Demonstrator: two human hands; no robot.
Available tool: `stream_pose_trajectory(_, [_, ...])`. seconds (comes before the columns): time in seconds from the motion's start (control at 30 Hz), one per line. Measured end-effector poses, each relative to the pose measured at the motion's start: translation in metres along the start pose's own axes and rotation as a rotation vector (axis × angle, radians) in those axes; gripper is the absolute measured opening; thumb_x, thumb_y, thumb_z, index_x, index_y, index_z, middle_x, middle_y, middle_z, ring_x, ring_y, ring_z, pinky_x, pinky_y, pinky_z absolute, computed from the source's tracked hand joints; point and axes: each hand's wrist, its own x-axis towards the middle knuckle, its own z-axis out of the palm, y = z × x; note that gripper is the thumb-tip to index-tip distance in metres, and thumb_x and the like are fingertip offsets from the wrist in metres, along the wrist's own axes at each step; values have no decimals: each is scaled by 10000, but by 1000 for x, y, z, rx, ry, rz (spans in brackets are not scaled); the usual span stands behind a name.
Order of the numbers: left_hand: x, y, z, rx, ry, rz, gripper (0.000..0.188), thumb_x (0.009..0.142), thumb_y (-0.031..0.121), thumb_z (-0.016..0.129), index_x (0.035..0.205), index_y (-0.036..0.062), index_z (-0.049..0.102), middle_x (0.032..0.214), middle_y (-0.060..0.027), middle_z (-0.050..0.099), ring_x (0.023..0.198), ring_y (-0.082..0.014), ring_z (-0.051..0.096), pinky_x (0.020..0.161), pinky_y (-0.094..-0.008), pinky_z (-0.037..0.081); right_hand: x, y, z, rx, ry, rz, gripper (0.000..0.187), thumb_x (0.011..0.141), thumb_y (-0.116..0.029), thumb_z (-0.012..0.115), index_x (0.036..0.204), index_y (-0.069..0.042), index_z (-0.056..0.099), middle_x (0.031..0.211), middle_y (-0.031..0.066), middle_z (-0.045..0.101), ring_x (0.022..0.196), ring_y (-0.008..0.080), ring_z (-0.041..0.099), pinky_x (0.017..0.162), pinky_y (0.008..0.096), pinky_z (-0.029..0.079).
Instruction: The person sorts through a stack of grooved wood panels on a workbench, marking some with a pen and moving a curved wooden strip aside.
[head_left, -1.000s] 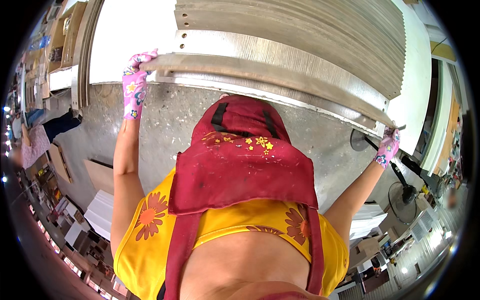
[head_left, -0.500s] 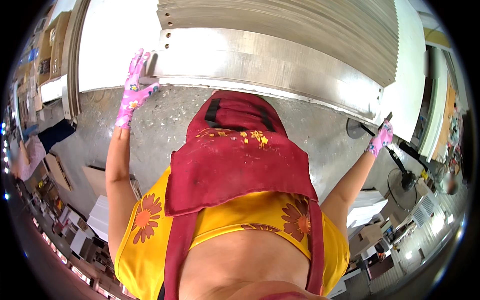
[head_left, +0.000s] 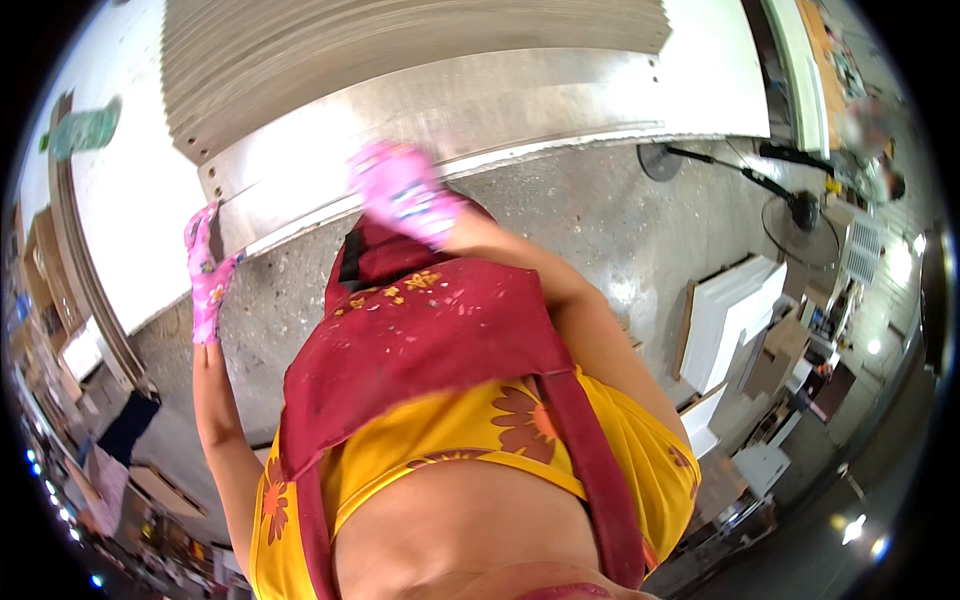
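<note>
A long grey wood-grain board [head_left: 520, 95] lies along the near edge of a white worktop [head_left: 120, 235], with small round holes near its ends. At its left end is my left hand [head_left: 210, 265], in a pink flowered glove. Its fingers are stretched along the end and its thumb is apart, toward the near edge. My right hand [head_left: 405, 192], gloved alike, is over the left half of the board's near edge. Motion smears its fingers, so what it holds, if anything, cannot be made out.
Beyond the board, similar boards [head_left: 400, 40] lie in a staggered stack. A greenish clear bottle [head_left: 85, 130] stands at the far left. On the right are a black fan [head_left: 800, 210] and white panels [head_left: 730, 320] on the floor. Another person [head_left: 105, 480] is at the left.
My right hand has moved left from the board's right end to its left half. My left hand stays at the left end, its fingers closer together. The view has turned and shifted.
</note>
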Motion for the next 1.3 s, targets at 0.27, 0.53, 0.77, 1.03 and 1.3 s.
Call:
stream_pose_trajectory(0.27, [-11,0,-14,96,-27,-79,834,486,-65,745,1248,59,430,1235,-81,454,1189,-241,368,1030,-334,288,-64,130,-53,0,159,318,135,711,-165,510,781,-96,603,809,72,599,776,213,583,670,323,472])
stream_pose_trajectory(0.53, [-6,18,-25,38,-80,-124,731,671,76,712,1312,69,361,1348,-110,346,1271,-249,288,1053,-345,254,-157,332,-211,-206,508,1304,218,767,-201,530,858,-45,652,778,126,648,712,221,609,639,297,462])
stream_pose_trajectory(0.77, [31,32,-46,-371,63,-531,457,909,245,447,1306,29,379,1344,-92,379,1250,-186,331,1018,-305,293,-110,398,-172,613,438,1076,190,772,-109,602,916,8,639,857,52,639,752,125,565,687,235,435])
stream_pose_trajectory(1.03, [41,21,-27,-558,239,-577,434,889,215,497,1268,14,428,1270,-86,468,1139,-178,453,971,-289,339,-103,393,-177,696,588,1136,171,785,-88,621,942,-20,634,851,36,636,748,105,580,663,224,454])
stream_pose_trajectory(1.3, [32,34,-23,-554,290,-592,368,889,156,499,1219,-6,481,1218,-85,514,1132,-162,457,970,-270,331,-102,374,-179,695,630,1099,183,776,-77,635,945,-7,631,844,33,636,738,97,568,673,224,447])
